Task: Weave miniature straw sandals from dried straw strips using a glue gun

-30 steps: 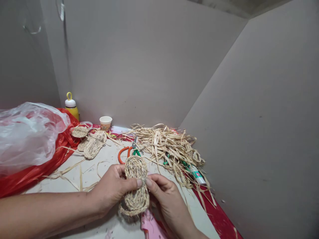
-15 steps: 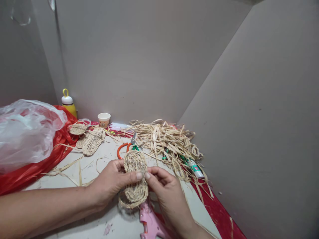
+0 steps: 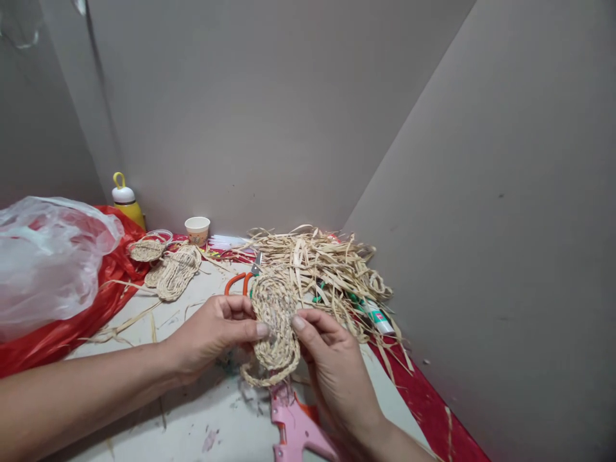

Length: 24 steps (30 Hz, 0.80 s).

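A small braided straw sole (image 3: 275, 324), oval and pale tan, is held up over the table between both hands. My left hand (image 3: 214, 333) grips its left edge, thumb on top and fingers curled behind. On the right edge my right hand (image 3: 327, 359) pinches it with thumb and fingers. A loose braid loop hangs from the sole's lower end. Just below the hands lies a pink glue gun (image 3: 296, 433) on the table.
A heap of loose straw strips (image 3: 322, 269) lies behind the hands, with orange-handled scissors (image 3: 238, 282) and a white-green tube (image 3: 378, 317). Finished straw pieces (image 3: 176, 273), a paper cup (image 3: 197, 230) and a yellow bottle (image 3: 126, 202) stand far left. A clear bag (image 3: 48, 256) lies on red plastic.
Both hands have lifted and tilted the straw sole slightly up and to the right. The view has shifted a little, showing more of the pink glue gun.
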Available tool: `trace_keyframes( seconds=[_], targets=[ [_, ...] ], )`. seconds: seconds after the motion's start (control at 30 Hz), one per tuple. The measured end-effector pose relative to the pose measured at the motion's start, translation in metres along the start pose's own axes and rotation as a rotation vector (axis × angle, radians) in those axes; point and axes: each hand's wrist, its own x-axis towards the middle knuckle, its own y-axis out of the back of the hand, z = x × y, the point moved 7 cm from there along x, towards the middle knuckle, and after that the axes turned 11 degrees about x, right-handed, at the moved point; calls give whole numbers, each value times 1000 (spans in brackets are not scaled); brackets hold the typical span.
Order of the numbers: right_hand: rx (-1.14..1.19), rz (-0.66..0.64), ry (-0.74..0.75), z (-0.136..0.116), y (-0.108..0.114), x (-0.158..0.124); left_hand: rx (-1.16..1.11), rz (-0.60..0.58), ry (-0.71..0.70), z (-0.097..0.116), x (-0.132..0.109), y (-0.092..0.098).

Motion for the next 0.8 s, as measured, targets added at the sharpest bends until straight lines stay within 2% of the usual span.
trace_keyframes(
  seconds=[0.2,0.3,0.43,0.63,0.8],
  targets=[
    [-22,-37,-31,3,-2,-3,64,96,-28,4,-2,6],
    [-148,-85,36,-4,-7,-5,72,111,-17,5,-3,6],
    [-262,-80,121,-14,-12,-10,94,100,1,1,-5,4],
    [-192,-84,90,-10,-12,-11,115,104,-4,-2,-4,3],
    [-198,-114,126,-10,-11,-10,111,133,-24,-2,-2,5]
  ],
)
